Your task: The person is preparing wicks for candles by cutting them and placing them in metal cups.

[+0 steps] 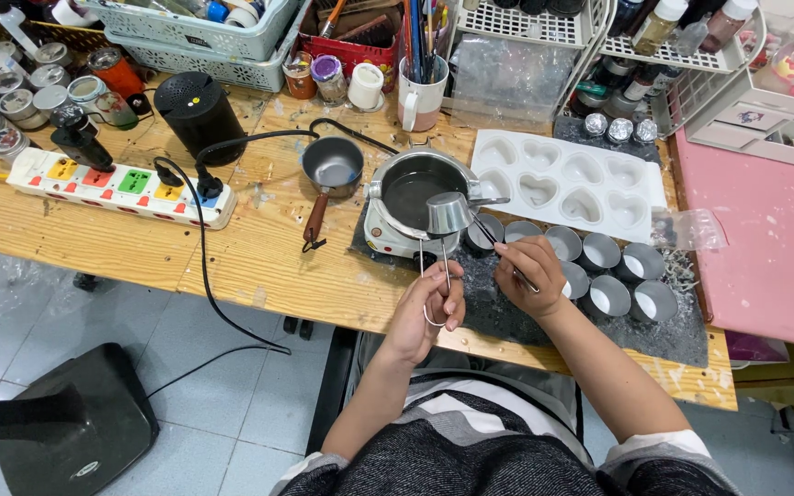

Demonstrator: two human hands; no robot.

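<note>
Seemingly, ladle handle (444, 276) between left fingers (449, 296)

My left hand (429, 312) curls in a closed pinch; my right hand (530, 266), just beside it, pinches too, forearms converging.

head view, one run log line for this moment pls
left hand: holds small metal cup by wire handle | right hand: thin stick at cup | below: pot on hotplate
</note>
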